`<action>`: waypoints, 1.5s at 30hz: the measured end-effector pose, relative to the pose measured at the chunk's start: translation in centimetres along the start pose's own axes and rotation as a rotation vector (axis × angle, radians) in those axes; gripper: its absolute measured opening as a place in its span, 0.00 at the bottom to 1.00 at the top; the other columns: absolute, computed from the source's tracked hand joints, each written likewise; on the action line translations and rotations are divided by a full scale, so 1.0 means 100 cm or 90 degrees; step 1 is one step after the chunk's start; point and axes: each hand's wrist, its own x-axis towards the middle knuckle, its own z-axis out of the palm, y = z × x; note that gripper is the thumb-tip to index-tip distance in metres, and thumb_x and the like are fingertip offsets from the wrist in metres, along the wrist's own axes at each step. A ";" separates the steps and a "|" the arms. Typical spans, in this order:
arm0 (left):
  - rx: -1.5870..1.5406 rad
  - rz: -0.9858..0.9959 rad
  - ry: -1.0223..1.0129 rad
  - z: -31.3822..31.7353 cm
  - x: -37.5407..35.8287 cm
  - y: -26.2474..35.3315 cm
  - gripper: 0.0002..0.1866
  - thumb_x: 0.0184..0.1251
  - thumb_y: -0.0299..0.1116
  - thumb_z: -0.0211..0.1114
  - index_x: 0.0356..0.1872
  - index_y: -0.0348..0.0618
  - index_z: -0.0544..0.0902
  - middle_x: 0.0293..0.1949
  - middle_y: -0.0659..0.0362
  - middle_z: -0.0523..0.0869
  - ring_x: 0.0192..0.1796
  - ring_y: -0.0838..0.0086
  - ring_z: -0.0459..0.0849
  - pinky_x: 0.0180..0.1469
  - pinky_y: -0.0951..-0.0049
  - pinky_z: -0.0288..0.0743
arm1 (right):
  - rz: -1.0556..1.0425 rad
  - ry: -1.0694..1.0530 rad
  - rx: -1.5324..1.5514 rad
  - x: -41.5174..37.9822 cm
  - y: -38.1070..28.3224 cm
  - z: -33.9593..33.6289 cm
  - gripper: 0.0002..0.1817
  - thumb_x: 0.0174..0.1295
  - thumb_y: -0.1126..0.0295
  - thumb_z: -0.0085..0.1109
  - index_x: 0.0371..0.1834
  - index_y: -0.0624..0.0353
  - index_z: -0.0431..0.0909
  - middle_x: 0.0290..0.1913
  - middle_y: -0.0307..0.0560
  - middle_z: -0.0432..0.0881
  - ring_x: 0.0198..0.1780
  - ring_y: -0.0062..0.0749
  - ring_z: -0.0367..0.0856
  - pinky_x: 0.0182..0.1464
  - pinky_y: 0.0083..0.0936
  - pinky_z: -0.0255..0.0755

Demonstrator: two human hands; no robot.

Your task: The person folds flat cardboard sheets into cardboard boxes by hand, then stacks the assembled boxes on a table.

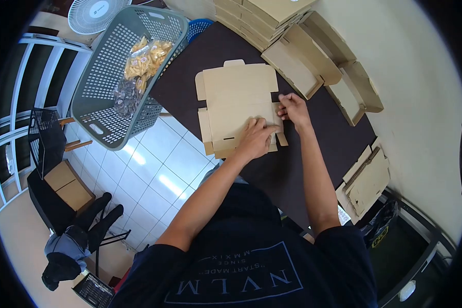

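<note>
A flat, unfolded cardboard box (236, 92) lies on the dark table, with a rounded tab at its far edge and cut flaps along both sides. My left hand (255, 139) rests on its near right part, fingers bent and spread against the board. At the right edge, a small side flap (281, 137) stands partly raised beside that hand. My right hand (293, 110) hovers just off the right edge near the side flaps, fingers loosely curled and apart. Nothing shows between its fingers.
Stacked folded cardboard (262, 20) and open boxes (297, 56) line the far right edge of the dark table (313, 169). More flattened cardboard (367, 182) sits at right. A grey basket (100, 77) with bagged snacks (146, 59) stands left. A person (69, 251) is at lower left.
</note>
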 end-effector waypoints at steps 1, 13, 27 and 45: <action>-0.022 0.010 0.031 0.002 0.002 -0.002 0.27 0.60 0.23 0.61 0.64 0.53 0.79 0.47 0.48 0.80 0.54 0.53 0.76 0.60 0.56 0.71 | -0.024 -0.004 -0.045 0.001 0.004 -0.001 0.07 0.67 0.67 0.65 0.37 0.58 0.80 0.26 0.40 0.82 0.28 0.24 0.83 0.29 0.24 0.76; 0.035 -0.125 -0.106 -0.016 0.049 -0.001 0.35 0.64 0.23 0.55 0.75 0.48 0.68 0.31 0.42 0.87 0.36 0.47 0.87 0.45 0.47 0.79 | -0.027 0.054 -0.283 0.000 0.004 -0.007 0.13 0.57 0.67 0.75 0.31 0.63 0.78 0.22 0.47 0.86 0.23 0.29 0.87 0.27 0.27 0.78; 0.086 -0.118 -0.118 -0.014 0.051 -0.005 0.34 0.69 0.29 0.56 0.78 0.46 0.61 0.36 0.36 0.87 0.37 0.45 0.88 0.44 0.47 0.80 | -0.042 0.096 -0.329 -0.005 0.009 -0.009 0.17 0.54 0.61 0.77 0.36 0.61 0.81 0.29 0.51 0.88 0.32 0.41 0.90 0.40 0.37 0.83; -0.116 -0.023 -0.109 -0.043 0.125 -0.040 0.10 0.64 0.23 0.57 0.31 0.38 0.88 0.38 0.45 0.90 0.43 0.51 0.88 0.52 0.58 0.81 | -0.356 0.400 -0.284 -0.118 0.075 0.057 0.12 0.57 0.79 0.62 0.45 0.63 0.83 0.37 0.54 0.80 0.40 0.50 0.82 0.46 0.41 0.77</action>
